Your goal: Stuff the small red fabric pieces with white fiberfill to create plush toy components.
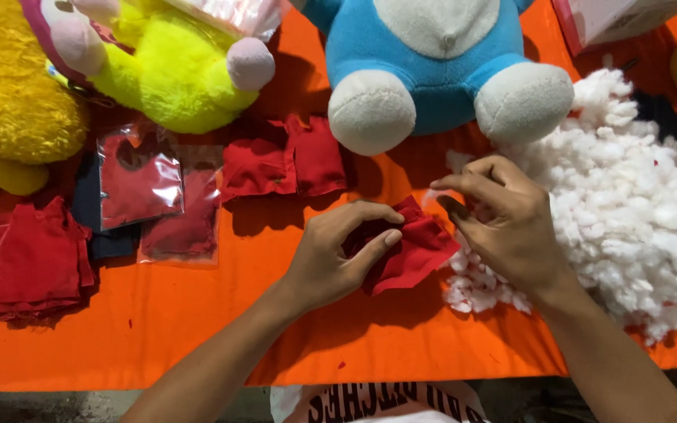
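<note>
My left hand pinches a small red fabric piece near the middle of the orange cloth-covered table. The fabric bulges open between thumb and fingers. My right hand hovers just right of it, fingertips pressed together at the fabric's upper edge; whether a tuft of stuffing sits between them I cannot tell. A big heap of white fluffy stuffing lies directly under and right of that hand.
A blue and white plush toy sits at the back centre, a yellow-green plush and a yellow furry one at back left. Red fabric pieces, a red stack and clear bags of red fabric lie left.
</note>
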